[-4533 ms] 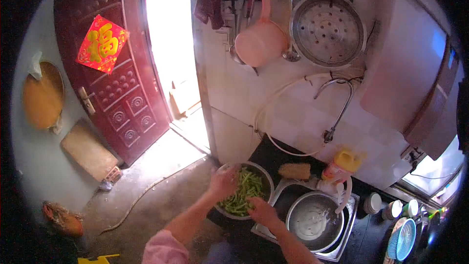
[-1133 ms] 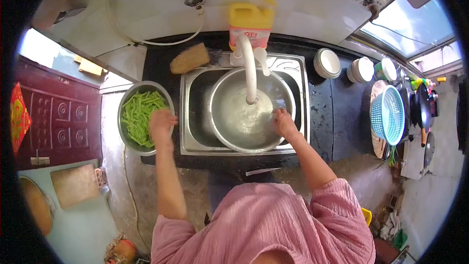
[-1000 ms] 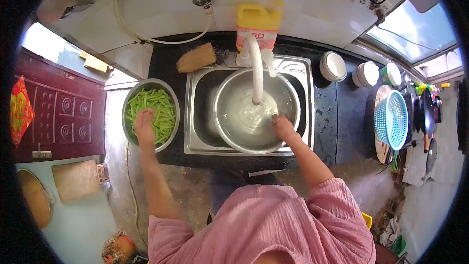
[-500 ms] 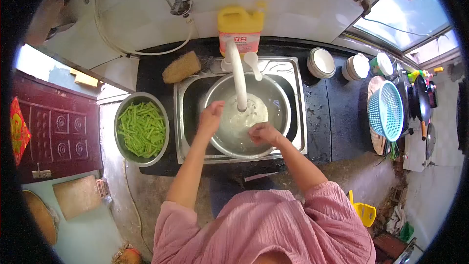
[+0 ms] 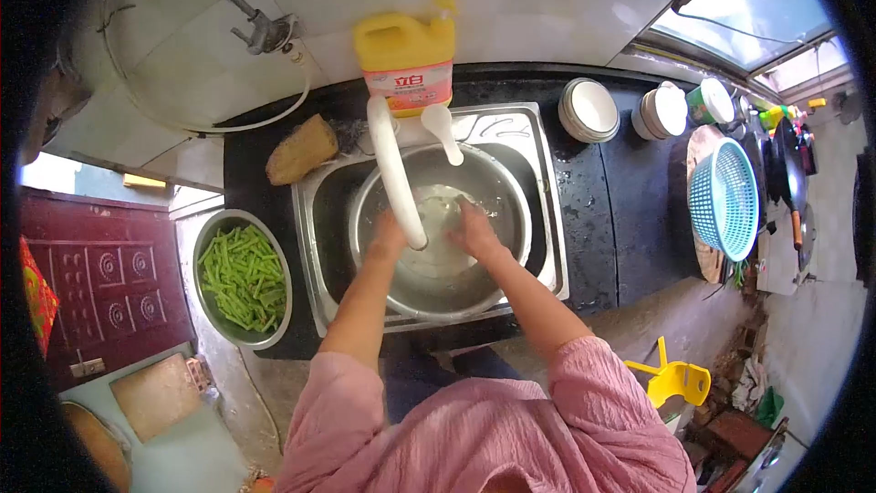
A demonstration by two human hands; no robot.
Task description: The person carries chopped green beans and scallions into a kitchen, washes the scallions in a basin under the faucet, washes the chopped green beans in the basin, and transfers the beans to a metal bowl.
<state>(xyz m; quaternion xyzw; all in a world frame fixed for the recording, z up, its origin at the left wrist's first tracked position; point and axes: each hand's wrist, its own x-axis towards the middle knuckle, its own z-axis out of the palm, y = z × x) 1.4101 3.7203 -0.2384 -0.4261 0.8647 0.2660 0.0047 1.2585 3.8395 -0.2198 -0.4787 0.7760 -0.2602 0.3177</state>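
A round metal basin [image 5: 518, 219] with water in it sits in the steel sink [image 5: 547, 246]. Both hands reach into this basin. My left hand [image 5: 387, 239] is at its left side, and the white faucet spout [image 5: 394, 164] covers part of the fingers. My right hand [image 5: 476, 230] is right of the basin's middle, with thumb and fingers apart at the water and nothing visible in them. A pale round patch shows in the water between the hands; I cannot tell what it is.
Left of the sink stands a metal bowl of cut green beans [image 5: 242, 276]. Behind are a brown sponge-like block [image 5: 303, 150], a yellow detergent jug [image 5: 406, 59] and a white ladle-shaped scoop [image 5: 442, 132]. Stacked bowls [image 5: 589, 110] and a blue plastic basket [image 5: 724, 199] stand right.
My view has shifted, and the sink and beans appear further left and lower. Both hands have moved deeper into the basin; the right hand has gone from bent fingers to a more spread shape.
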